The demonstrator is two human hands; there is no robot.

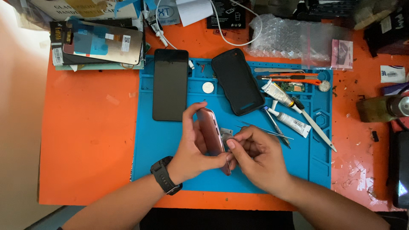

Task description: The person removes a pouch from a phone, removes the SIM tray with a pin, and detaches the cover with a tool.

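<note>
Left grip point(194, 149) clasps pink phone point(211, 136) on edge; right grip point(255, 155) pinches its side.

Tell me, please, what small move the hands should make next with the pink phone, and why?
Probably slide the thin metal tool further along the edge of the pink phone. The left hand holds the phone on its edge above the blue mat, and the right hand pinches the tool against its side.
</note>
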